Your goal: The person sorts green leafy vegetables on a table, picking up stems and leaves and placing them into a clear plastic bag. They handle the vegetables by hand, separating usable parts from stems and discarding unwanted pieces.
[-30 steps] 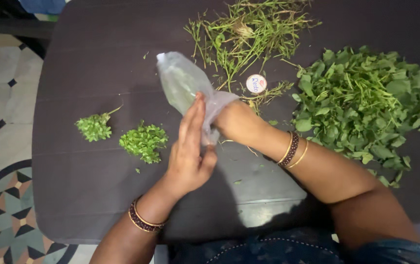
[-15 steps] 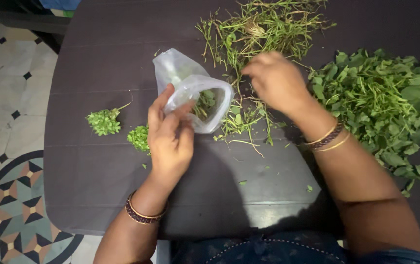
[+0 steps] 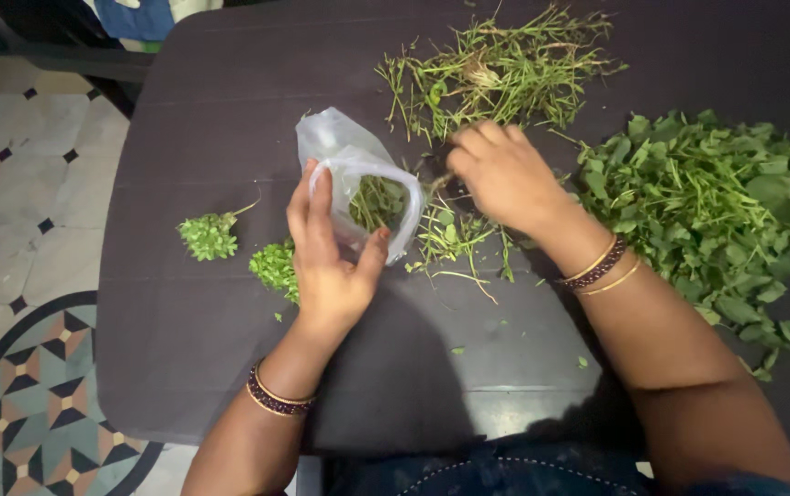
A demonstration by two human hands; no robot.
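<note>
Centrally, my left hand [image 3: 331,266] grips the clear bag [image 3: 358,188] open on the worktop [image 3: 211,367]; my right hand [image 3: 501,174], fingers curled, covers stems [image 3: 455,234], its grasp unclear. Leaf pile [image 3: 716,211] is cut off rightward.

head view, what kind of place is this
Likely a home, at a table used for kitchen prep: a dark table strewn with picked green leaves and stripped stems, above a patterned tiled floor.
</note>
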